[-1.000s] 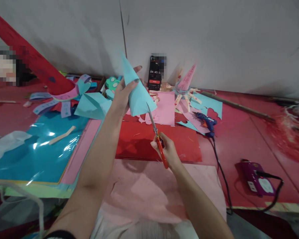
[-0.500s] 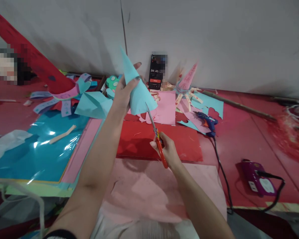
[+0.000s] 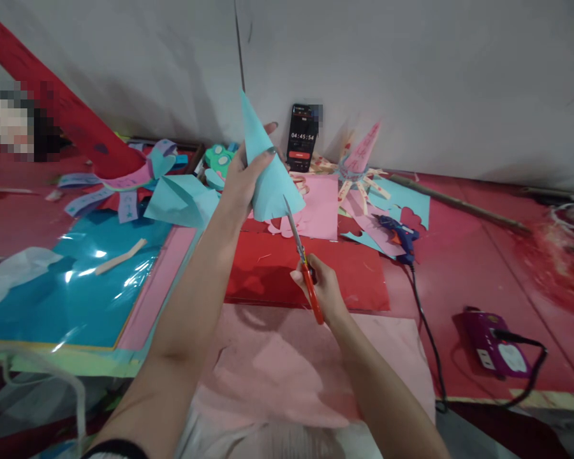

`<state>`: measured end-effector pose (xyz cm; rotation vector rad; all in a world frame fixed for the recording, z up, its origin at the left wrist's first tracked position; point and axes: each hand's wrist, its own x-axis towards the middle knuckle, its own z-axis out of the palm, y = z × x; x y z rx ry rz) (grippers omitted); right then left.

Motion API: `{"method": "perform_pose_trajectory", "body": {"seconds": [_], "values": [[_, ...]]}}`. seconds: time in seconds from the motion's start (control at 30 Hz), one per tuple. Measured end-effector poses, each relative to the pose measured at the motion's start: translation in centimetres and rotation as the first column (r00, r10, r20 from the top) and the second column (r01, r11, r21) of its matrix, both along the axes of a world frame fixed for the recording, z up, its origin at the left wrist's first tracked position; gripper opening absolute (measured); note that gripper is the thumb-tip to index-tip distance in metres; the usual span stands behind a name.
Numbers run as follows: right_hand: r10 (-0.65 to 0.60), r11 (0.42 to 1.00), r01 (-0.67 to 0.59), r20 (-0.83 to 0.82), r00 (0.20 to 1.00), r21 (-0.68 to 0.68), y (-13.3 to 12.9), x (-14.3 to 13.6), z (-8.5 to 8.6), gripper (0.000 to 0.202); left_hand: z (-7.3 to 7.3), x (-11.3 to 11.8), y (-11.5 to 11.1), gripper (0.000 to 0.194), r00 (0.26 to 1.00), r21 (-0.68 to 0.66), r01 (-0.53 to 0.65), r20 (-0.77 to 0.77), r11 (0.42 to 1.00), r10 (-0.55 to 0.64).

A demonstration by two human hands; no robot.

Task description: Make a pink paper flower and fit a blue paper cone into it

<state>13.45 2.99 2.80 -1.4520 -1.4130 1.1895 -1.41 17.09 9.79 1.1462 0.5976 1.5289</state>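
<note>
A light blue paper cone (image 3: 270, 185) is held up over the table, its tip pointing up and to the left. My left hand (image 3: 249, 175) is wrapped round its side, thumb across the front. In my right hand (image 3: 323, 284) are scissors (image 3: 310, 287) with red-orange handles. Their blades reach the cone's lower edge, where a few short slits show. Beneath lies a red sheet (image 3: 310, 268), with a pink sheet (image 3: 323, 197) and pink paper flower shapes behind it.
Behind stand a phone (image 3: 301, 137) showing a timer and a pink cone (image 3: 363, 150) with strips. At right lie a blue glue gun (image 3: 396, 234), its cord and a purple power box (image 3: 495, 344). A large red cone (image 3: 76, 115) leans at left, above blue wrapped sheets (image 3: 76, 299).
The cone and my left hand have shifted slightly to the right. The scissors have moved a little the same way, with the blades still at the cone's lower edge.
</note>
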Motion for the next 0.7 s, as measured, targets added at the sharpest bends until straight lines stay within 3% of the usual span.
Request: {"method": "perform_pose_trajectory", "body": {"seconds": [0.23, 0.43, 0.6, 0.7], "values": [[-0.020, 0.999, 0.018, 0.042, 0.999, 0.034, 0.0, 0.0, 0.2, 0.049, 0.2, 0.1, -0.2, 0.028, 0.997, 0.001, 0.045, 0.059, 0.999, -0.045], [-0.055, 0.998, 0.053, 0.065, 0.996, 0.031, 0.0, -0.1, 0.5, 0.050, 0.0, 0.5, 0.0, 0.028, 0.999, -0.095, 0.040, 0.016, 0.995, -0.039], [-0.131, 0.991, 0.130, 0.104, 0.986, 0.018, 0.1, -0.2, 0.8, 0.049, -0.2, 1.5, 0.1, 0.022, 0.991, -0.228, -0.121, -0.082, 0.966, 0.105], [-0.133, 0.991, 0.132, 0.106, 0.986, 0.011, 0.1, -0.3, 0.9, 0.047, -0.1, 2.1, -0.1, 0.023, 0.977, -0.233, -0.197, -0.133, 0.952, 0.170]]}}
